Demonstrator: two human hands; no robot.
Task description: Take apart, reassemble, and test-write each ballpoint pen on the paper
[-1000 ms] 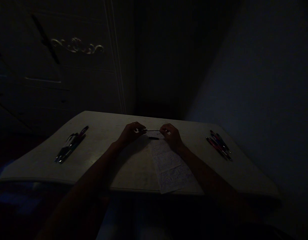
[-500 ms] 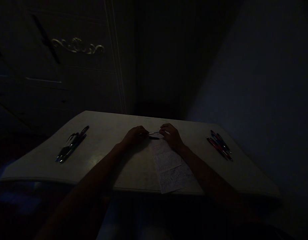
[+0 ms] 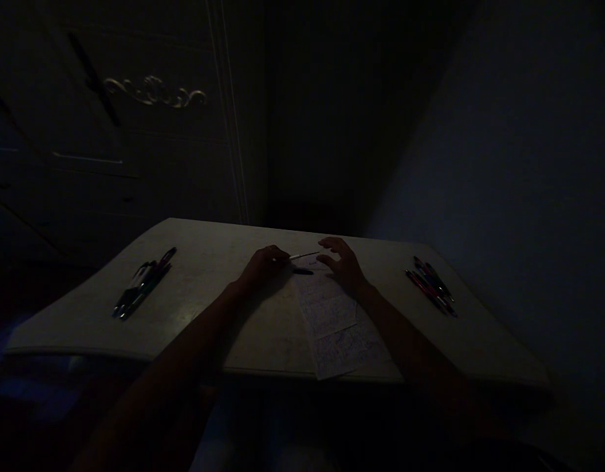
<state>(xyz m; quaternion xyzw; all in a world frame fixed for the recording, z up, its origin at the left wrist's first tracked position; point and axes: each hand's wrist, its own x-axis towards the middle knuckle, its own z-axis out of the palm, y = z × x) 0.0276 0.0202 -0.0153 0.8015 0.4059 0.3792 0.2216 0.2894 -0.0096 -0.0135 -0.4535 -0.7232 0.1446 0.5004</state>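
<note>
My left hand [image 3: 265, 265] is closed around one end of a thin pen [image 3: 302, 255], white near the fingers and dark toward its slim far end, which points right. Just beyond that end, my right hand [image 3: 344, 265] is open, thumb and fingers apart, holding nothing. A short dark piece like a pen cap or barrel [image 3: 303, 271] lies between the hands. Beneath them are sheets of paper [image 3: 329, 314] covered in scribbles, partly under my right forearm. The light is dim, so fine detail of the pen is lost.
A bunch of pens [image 3: 142, 282] lies on the left of the white table [image 3: 194, 262]. More pens [image 3: 430, 285], some red and blue, lie on the right. A cabinet [image 3: 174, 170] with a scrolled ornament stands behind at left, and a wall [image 3: 518, 196] rises at right.
My right hand has let go of the pen's dark end and drawn slightly right, its fingers spreading. The pen stays in my left hand, now tilted up a little to the right.
</note>
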